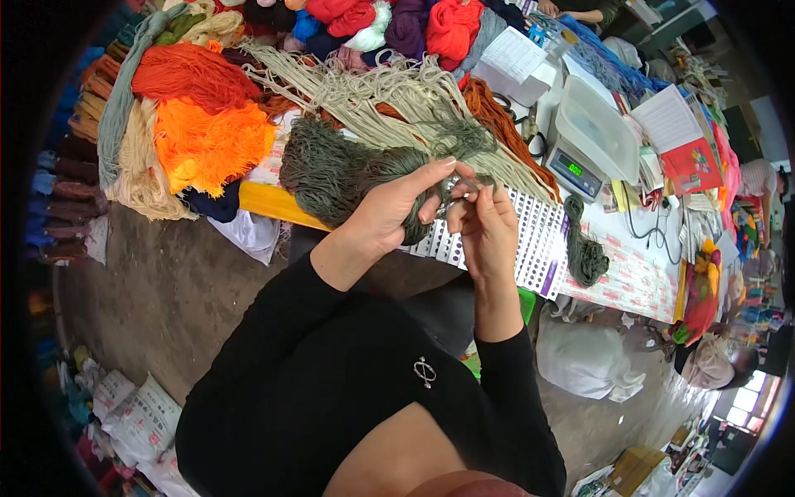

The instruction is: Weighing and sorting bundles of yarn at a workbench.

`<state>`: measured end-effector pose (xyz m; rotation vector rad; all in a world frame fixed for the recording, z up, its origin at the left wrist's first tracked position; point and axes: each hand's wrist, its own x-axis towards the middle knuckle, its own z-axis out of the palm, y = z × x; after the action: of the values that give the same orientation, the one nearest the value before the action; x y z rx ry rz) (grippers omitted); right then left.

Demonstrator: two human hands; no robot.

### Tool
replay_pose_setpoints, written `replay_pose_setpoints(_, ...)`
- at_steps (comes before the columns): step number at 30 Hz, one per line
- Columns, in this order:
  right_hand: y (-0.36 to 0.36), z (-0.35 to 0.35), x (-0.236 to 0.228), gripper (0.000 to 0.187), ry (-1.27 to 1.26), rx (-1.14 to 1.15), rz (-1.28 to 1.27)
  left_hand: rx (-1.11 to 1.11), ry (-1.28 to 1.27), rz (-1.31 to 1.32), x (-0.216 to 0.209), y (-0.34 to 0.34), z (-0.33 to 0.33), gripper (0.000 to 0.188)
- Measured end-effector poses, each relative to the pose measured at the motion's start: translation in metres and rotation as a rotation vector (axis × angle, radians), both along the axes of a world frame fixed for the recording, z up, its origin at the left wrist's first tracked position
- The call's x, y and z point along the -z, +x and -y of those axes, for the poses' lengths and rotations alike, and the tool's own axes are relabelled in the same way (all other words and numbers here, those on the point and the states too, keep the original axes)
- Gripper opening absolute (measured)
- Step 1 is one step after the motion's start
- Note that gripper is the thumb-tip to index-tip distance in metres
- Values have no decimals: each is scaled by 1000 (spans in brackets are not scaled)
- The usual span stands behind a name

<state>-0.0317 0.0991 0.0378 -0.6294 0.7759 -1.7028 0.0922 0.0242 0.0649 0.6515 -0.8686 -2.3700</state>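
Note:
Dark grey-green yarn (325, 170) lies in a thick bundle at the near edge of the table. My left hand (383, 209) is closed around part of it, thumb on top and pointing right. Close beside it, my right hand (489, 222) pinches a bit of the same dark yarn between thumb and fingers. Something small, shiny and metallic (450, 187) shows between the hands; its kind is unclear. Under the hands lies a white card sheet (530, 240) with rows of small dark dots. Pale grey-beige yarn (397, 101) stretches across the table behind them.
Orange yarn (211, 141) and red yarn (192, 76) are heaped at left. On the right stands a digital scale (575, 176) carrying a clear plastic tub (592, 124). A small dark skein (586, 255) lies by the card sheet. A white sack (584, 360) sits on the floor.

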Motion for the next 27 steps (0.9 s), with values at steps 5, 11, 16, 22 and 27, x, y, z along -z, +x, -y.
replay_pose_setpoints(5, 6, 1, -8, 23, 113, -17, 26, -11, 20, 21, 2, 0, 0, 32)
replay_pose_setpoints(11, 4, -1, -11, 22, 83, -4, 39, -36, -19, 19, -5, 1, 0, 29)
replay_pose_setpoints(16, 5, -1, -9, 23, 27, 32, 15, -89, 1, 14, -5, 0, -1, 28)
replay_pose_setpoints(22, 3, -1, -8, 23, 49, 28, 37, -97, -4, 8, -2, -2, 1, 27)
replay_pose_setpoints(27, 2, -3, -10, 22, 76, 13, 40, -71, -44, 27, -2, -1, 3, 27)
